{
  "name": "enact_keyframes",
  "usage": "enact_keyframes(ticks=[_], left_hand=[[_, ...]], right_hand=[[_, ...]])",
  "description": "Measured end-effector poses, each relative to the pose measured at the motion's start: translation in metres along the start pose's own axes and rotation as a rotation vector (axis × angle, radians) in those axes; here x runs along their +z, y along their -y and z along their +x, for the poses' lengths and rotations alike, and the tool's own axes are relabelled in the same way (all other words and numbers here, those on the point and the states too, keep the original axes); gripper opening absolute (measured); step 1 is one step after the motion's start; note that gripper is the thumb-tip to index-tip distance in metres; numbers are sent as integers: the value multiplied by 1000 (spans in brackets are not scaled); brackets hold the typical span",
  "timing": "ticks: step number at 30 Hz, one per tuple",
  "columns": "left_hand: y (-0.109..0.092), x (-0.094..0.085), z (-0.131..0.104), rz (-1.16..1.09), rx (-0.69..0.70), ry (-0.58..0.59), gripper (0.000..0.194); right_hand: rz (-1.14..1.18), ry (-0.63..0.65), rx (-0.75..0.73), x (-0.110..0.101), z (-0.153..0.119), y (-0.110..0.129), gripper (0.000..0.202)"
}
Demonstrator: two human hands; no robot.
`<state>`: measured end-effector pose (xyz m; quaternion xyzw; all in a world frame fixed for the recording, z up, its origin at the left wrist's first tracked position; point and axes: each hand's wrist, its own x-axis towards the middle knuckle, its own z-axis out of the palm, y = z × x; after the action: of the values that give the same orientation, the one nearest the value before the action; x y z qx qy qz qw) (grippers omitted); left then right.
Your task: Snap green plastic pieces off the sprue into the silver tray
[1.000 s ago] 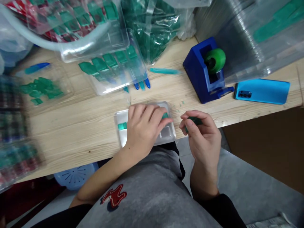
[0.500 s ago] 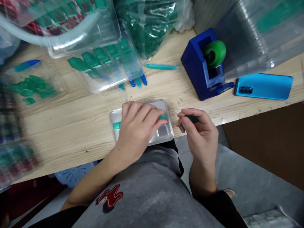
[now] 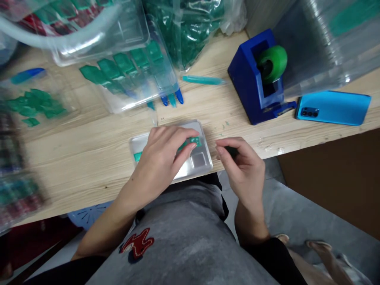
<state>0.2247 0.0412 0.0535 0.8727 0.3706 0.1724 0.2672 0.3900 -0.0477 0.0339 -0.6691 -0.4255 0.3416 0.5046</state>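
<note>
A shallow metallic tray [image 3: 203, 158] with molded recesses lies at the table's front edge, with small green pieces [image 3: 195, 140] across its middle. My left hand [image 3: 162, 158] is over the tray, thumb and index finger curved around the green pieces near its right part; the palm hides much of the row. Right of the tray, my right hand [image 3: 242, 162] is closed around a dark green piece [image 3: 232, 151], its thumb and fingertips pinched together. Most of that piece is hidden by the fingers.
Behind the tray are clear plastic boxes [image 3: 130, 101] of green pieces, a bag [image 3: 190, 43] and a teal pen-like stick [image 3: 203, 80]. A blue tape dispenser [image 3: 247, 87] and blue phone [image 3: 341, 107] stand right. Loose green pieces [image 3: 37, 103] lie left.
My left hand has shifted slightly left over the tray, showing more green pieces by its fingertips. My right hand has closed its fingertips and moved slightly left. A person's feet now show at lower right.
</note>
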Motion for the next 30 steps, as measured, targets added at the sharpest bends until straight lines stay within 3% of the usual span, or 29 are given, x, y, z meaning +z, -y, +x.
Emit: enact_keyframes(ticks=[5,10,14,17,20,23,24,30], left_hand=[[1,-7,1,-27,28,28,19],[4,-8,2,6,68,68,20],[5,-3,2,107,51,50,18],[5,-8,-1,-13,52,44,23],[8,-22,-10,-160,-33,-93,32],[15,-36,-25,-159,-202,-318,25],[18,-38,-30,-148,-242,-345,23],[23,-35,-49,-242,-300,-282,26]], right_hand=[[-181,123,-167,9,7,1,13],[-291,128,-238,13,12,0,11],[-398,185,-247,11,16,6,14],[-473,253,-231,6,19,13,16],[-481,299,-237,1,23,17,25],[-498,295,-272,-1,26,17,32],[-504,298,-290,-1,27,17,31],[-473,363,-290,1,39,15,23]])
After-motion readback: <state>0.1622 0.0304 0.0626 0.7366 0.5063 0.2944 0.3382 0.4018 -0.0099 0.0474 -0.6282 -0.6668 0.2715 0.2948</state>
